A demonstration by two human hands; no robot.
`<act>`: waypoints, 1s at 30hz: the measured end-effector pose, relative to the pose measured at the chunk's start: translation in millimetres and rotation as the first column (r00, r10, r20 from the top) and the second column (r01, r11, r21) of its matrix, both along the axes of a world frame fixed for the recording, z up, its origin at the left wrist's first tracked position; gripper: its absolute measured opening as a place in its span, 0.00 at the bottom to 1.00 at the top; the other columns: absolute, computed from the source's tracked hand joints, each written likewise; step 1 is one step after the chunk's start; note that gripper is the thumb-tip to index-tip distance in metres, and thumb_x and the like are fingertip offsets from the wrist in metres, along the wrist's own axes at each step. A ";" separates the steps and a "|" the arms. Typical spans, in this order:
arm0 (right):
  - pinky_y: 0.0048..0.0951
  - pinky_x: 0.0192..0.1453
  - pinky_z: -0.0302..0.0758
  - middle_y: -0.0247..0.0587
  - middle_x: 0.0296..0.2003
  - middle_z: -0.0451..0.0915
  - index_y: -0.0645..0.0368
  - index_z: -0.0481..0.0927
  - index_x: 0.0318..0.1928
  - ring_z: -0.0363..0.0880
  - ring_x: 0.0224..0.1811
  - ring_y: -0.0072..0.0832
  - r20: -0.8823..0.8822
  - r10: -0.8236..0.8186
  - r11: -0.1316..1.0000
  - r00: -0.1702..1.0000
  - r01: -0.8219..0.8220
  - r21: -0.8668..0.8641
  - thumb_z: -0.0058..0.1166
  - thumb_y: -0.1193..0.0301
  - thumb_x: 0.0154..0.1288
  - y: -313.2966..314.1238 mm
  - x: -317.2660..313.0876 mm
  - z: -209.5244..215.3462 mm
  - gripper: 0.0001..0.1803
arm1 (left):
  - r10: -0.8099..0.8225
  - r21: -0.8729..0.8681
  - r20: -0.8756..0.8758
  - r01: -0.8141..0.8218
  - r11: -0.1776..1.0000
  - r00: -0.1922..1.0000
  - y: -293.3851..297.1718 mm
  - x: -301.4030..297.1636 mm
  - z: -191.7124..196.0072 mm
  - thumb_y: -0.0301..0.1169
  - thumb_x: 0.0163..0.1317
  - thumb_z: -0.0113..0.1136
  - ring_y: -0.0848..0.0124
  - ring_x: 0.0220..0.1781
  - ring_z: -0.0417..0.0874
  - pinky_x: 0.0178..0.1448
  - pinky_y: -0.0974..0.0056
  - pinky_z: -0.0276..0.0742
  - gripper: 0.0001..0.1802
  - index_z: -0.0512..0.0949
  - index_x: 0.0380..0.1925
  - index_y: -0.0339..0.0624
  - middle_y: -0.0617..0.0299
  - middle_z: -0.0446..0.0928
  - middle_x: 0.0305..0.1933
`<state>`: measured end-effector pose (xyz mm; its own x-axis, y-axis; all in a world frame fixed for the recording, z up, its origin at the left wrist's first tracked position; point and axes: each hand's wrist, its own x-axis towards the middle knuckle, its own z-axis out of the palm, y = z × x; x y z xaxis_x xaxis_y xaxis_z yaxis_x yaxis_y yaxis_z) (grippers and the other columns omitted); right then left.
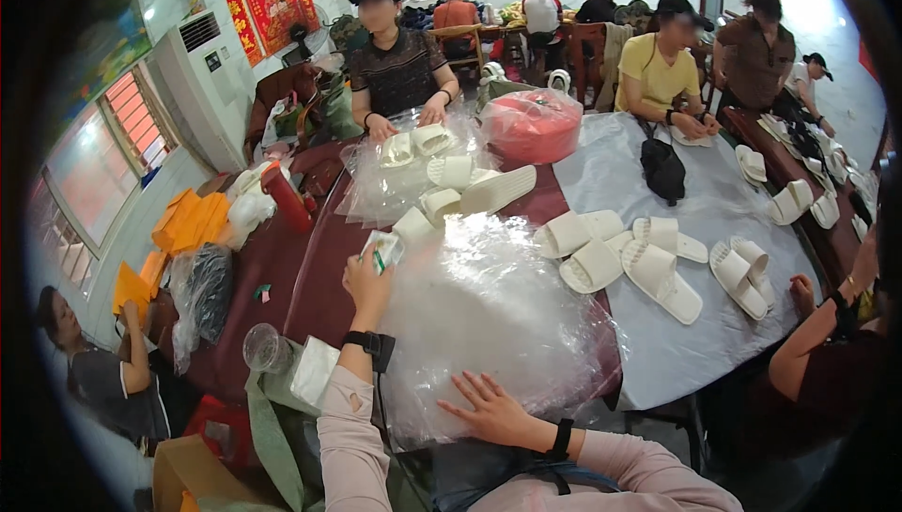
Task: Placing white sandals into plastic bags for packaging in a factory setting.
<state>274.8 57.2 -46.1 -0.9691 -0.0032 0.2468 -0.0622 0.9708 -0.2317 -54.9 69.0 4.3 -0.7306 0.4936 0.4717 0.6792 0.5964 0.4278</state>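
My left hand (366,282) is closed round a small white and green packet (385,247), held above the left edge of a stack of clear plastic bags (479,305). With fingers spread, my right hand (493,411) lies flat on the near part of that stack. Just beyond the packet, a white slipper (412,224) rests at the stack's far left corner. A large white slipper (500,189) and several others lie farther back, towards a person (399,66) across the table whose hands are on slippers over more clear bags.
Several white slippers (662,272) lie on the grey sheet (648,352) to the right. A red bundle in clear plastic (534,125) stands at the back, a red cylinder (286,197) at the left. Near my left forearm is a clear plastic cup (268,349). Other people sit around.
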 end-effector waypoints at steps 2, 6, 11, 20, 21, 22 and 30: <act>0.52 0.72 0.45 0.53 0.69 0.51 0.37 0.53 0.70 0.49 0.72 0.49 -0.007 -0.016 0.999 1.000 0.016 0.028 0.57 0.51 0.54 -2.3 -6.5 1.3 0.44 | -0.035 0.018 -0.003 0.035 0.999 0.999 0.8 3.9 20.2 0.38 0.47 0.68 0.53 0.54 0.70 0.58 0.48 0.61 0.33 0.71 0.57 0.58 0.53 0.70 0.49; 0.54 0.69 0.50 0.55 0.67 0.55 0.38 0.55 0.69 0.52 0.70 0.50 -0.009 -0.028 1.000 1.000 0.028 0.006 0.55 0.52 0.57 -3.2 -13.4 10.9 0.40 | -0.189 0.008 0.025 0.189 0.982 0.982 3.5 23.2 34.4 0.40 0.48 0.68 0.54 0.54 0.70 0.56 0.47 0.63 0.31 0.71 0.56 0.57 0.51 0.69 0.50; 0.54 0.69 0.52 0.55 0.66 0.57 0.39 0.58 0.68 0.54 0.69 0.51 0.015 -0.034 0.999 0.999 0.034 -0.005 0.54 0.53 0.58 -4.0 -18.1 16.1 0.38 | -0.419 -0.176 0.035 0.418 0.891 0.907 15.6 42.9 8.0 0.43 0.54 0.64 0.49 0.56 0.68 0.56 0.43 0.65 0.33 0.66 0.61 0.65 0.48 0.67 0.54; 0.54 0.70 0.48 0.55 0.66 0.56 0.42 0.58 0.68 0.53 0.69 0.52 -0.003 0.049 0.995 0.999 -0.049 -0.082 0.54 0.49 0.58 -2.0 -22.6 29.4 0.39 | -0.239 -0.453 0.251 0.332 0.827 0.938 13.0 39.0 -32.4 0.46 0.62 0.53 0.38 0.70 0.51 0.66 0.33 0.51 0.37 0.49 0.69 0.72 0.41 0.51 0.70; 0.54 0.70 0.49 0.54 0.66 0.57 0.45 0.60 0.67 0.53 0.69 0.52 -0.014 0.041 0.970 0.999 -0.044 -0.238 0.56 0.51 0.57 5.5 -18.3 32.5 0.38 | -0.230 -0.498 0.174 0.287 0.819 0.958 16.1 52.5 -24.6 0.46 0.62 0.52 0.38 0.72 0.47 0.68 0.33 0.46 0.38 0.47 0.70 0.70 0.42 0.48 0.71; 0.53 0.70 0.49 0.53 0.65 0.58 0.47 0.63 0.65 0.54 0.69 0.52 -0.023 0.041 0.921 0.999 -0.047 -0.388 0.58 0.53 0.57 12.5 -13.7 36.6 0.37 | -0.235 -0.499 0.137 0.272 0.823 0.962 14.1 64.5 -14.9 0.47 0.62 0.52 0.39 0.73 0.45 0.69 0.33 0.42 0.40 0.46 0.71 0.65 0.42 0.46 0.72; 0.57 0.68 0.50 0.52 0.64 0.61 0.52 0.71 0.59 0.53 0.68 0.53 -0.214 -0.436 0.897 0.874 0.442 -0.020 0.60 0.64 0.55 65.9 26.0 37.1 0.29 | -0.420 -0.580 0.110 0.401 0.709 0.901 -53.6 209.4 5.6 0.50 0.62 0.49 0.48 0.62 0.65 0.59 0.45 0.63 0.32 0.63 0.64 0.50 0.46 0.63 0.65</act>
<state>300.8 123.1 -9.0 -0.7987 0.4006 0.4489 0.3285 0.9154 -0.2325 154.5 15.4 9.9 -0.3823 0.9239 0.0146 0.9219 0.3803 0.0739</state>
